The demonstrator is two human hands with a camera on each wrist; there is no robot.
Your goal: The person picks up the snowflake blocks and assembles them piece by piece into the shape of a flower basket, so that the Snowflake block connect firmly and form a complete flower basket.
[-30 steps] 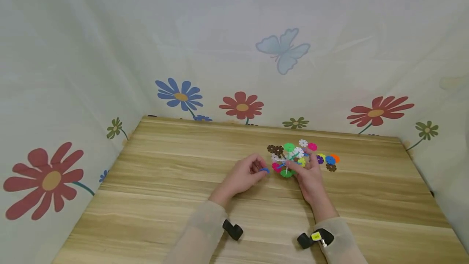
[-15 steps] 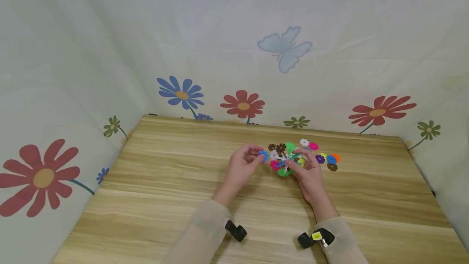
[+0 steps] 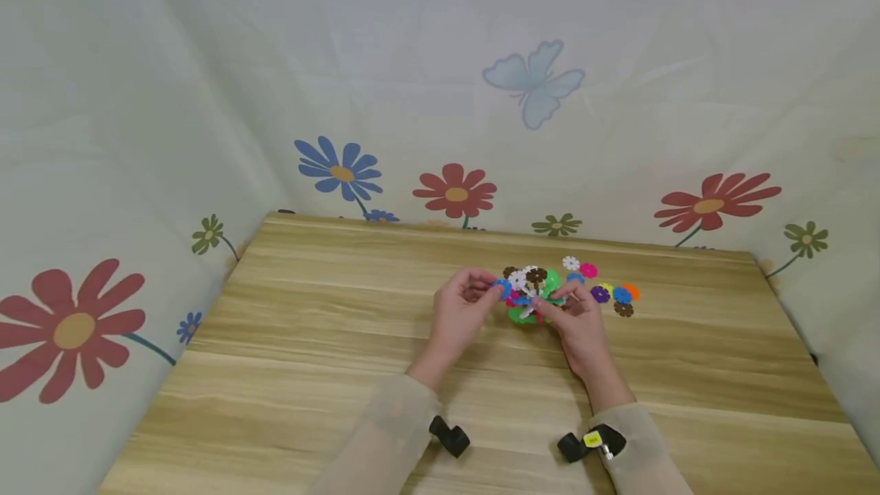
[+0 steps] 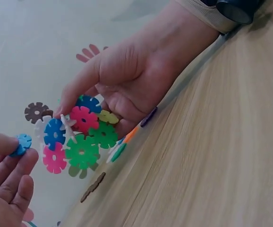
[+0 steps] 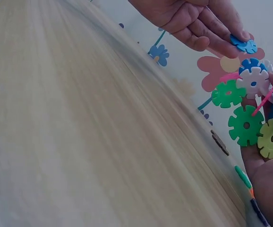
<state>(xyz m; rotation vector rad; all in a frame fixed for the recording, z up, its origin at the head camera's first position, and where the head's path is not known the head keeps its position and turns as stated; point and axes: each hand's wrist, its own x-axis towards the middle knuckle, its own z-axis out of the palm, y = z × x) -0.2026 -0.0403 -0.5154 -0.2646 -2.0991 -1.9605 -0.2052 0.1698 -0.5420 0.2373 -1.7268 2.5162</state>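
Note:
Between thumb and fingertips, my left hand (image 3: 457,312) pinches a light blue notched plastic disc (image 4: 22,144). Its edge is toward a cluster of interlocking discs (image 4: 82,152), with a small gap between them in both wrist views. My right hand (image 3: 583,327) grips that cluster above the table. Green, pink, white, blue, yellow and brown discs slot into one another at different angles there. Some of the joints are hidden behind the right fingers and the outer discs.
Several loose discs lie on the wooden table beyond and right of the hands, among them a white disc (image 3: 571,263), a pink disc (image 3: 588,270), a purple disc (image 3: 600,294) and a brown disc (image 3: 624,310). A flower-printed curtain (image 3: 385,82) stands behind the table.
My left hand has lifted the blue disc and brought it right, closer to the cluster. In my right hand the cluster has turned, its white and brown discs now uppermost.

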